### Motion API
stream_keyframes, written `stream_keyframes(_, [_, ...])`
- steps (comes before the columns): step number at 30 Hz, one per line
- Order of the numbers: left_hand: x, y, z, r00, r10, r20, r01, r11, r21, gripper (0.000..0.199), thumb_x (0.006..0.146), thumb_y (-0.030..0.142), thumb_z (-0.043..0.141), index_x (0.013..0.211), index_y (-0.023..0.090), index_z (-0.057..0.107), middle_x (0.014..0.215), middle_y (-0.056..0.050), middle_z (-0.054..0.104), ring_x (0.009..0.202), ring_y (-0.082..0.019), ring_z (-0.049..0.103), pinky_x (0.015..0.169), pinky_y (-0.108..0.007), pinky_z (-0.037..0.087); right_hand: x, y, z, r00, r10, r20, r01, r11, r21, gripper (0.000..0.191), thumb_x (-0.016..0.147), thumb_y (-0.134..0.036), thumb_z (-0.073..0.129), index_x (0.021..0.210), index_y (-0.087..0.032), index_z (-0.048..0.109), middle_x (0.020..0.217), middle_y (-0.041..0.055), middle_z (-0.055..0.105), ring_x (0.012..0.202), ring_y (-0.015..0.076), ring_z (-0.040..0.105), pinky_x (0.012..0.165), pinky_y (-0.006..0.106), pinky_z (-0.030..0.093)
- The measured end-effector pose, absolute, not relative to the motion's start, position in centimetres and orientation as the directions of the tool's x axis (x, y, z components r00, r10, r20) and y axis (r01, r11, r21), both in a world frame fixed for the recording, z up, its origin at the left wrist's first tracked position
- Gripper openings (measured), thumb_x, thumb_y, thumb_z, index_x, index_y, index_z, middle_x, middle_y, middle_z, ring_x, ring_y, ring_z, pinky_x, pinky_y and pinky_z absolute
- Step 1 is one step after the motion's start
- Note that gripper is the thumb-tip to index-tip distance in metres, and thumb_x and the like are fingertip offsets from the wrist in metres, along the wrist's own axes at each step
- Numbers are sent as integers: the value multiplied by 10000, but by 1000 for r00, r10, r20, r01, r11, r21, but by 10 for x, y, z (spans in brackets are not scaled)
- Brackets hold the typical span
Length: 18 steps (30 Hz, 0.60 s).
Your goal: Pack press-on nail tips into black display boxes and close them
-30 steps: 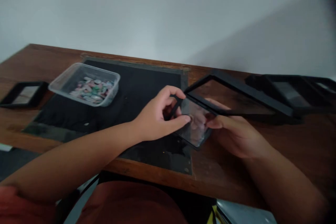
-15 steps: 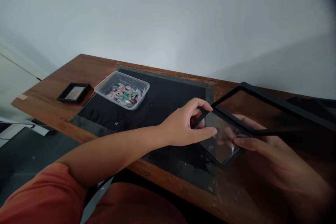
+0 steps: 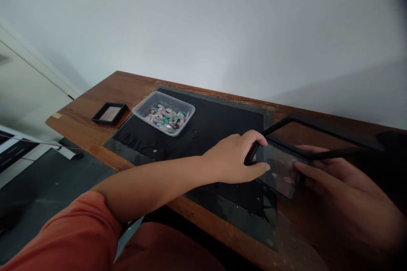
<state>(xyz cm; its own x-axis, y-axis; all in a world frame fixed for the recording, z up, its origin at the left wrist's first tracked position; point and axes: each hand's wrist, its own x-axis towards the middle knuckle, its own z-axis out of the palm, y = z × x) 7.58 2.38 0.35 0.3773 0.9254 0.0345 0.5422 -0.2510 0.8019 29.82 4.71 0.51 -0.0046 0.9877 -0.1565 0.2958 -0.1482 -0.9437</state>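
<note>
My left hand point(image 3: 237, 159) reaches across from the left, its thumb and fingers closed round the left edge of a black-framed clear case point(image 3: 281, 169). On the right edge of the same case is my right hand point(image 3: 337, 182), its thumb on the clear pane and its fingers behind. A second black frame with a clear pane point(image 3: 314, 135) stands tilted out from the case's far edge, like an opened lid. Both parts are held above the right side of the table.
A clear plastic tub point(image 3: 163, 114) of small wrapped pieces stands on a black mat point(image 3: 216, 118). To its left, a small black-framed box point(image 3: 110, 113) lies on the wooden table point(image 3: 95, 89). Behind rises a pale wall point(image 3: 190, 21).
The view has turned a little, so the tub and the small box appear farther right. The lid-like frame looks lower and flatter. Both hands keep their hold on the case.
</note>
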Motion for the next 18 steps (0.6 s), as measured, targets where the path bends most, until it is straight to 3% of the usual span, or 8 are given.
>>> stream_keyframes(3, [75,23,2,366,930,27,621,-266,737,419,941,362,656,1309,197,543,1109,-128,695,1130,-338,645,902,-477,549,301,49,3,46,963,-265,267,-267,-926,579,422,-482,876,952,-289,742,995,77,772,786,268,739,519,321,642])
stream_keyframes(8, [78,23,2,399,917,15,705,-317,634,423,965,365,683,1324,167,575,1201,-139,721,1205,-337,636,1041,-493,549,311,52,-1,47,978,-203,412,-204,-888,518,507,-555,855,943,-285,783,828,75,727,643,257,673,412,350,570])
stream_keyframes(12, [77,19,23,345,936,62,790,-326,519,333,980,220,632,1305,156,598,1327,-177,674,1255,-357,617,1085,-520,525,320,54,-7,-11,989,-147,490,-123,-863,454,573,-596,849,919,-304,820,851,73,757,629,252,655,416,361,556])
stream_keyframes(14, [64,16,45,282,955,89,834,-291,469,302,972,145,585,1267,200,616,1313,-141,675,1224,-326,638,1090,-492,521,324,55,-9,-28,989,-142,529,-106,-842,469,602,-614,846,957,-309,825,865,69,768,611,243,629,410,363,544])
stream_keyframes(16, [37,13,68,154,982,111,890,-187,415,421,901,28,533,1267,223,608,1359,-119,640,1246,-302,626,1131,-462,490,326,56,-10,-34,989,-145,558,-102,-824,489,630,-619,842,1004,-305,823,892,72,778,628,242,629,421,362,549])
stream_keyframes(18, [0,14,86,-65,990,125,940,19,342,487,835,-17,492,1268,186,588,1438,-171,561,1359,-369,527,1169,-541,429,325,57,-9,-24,991,-131,561,-95,-822,498,633,-611,838,1024,-302,817,914,74,783,664,250,644,436,358,560])
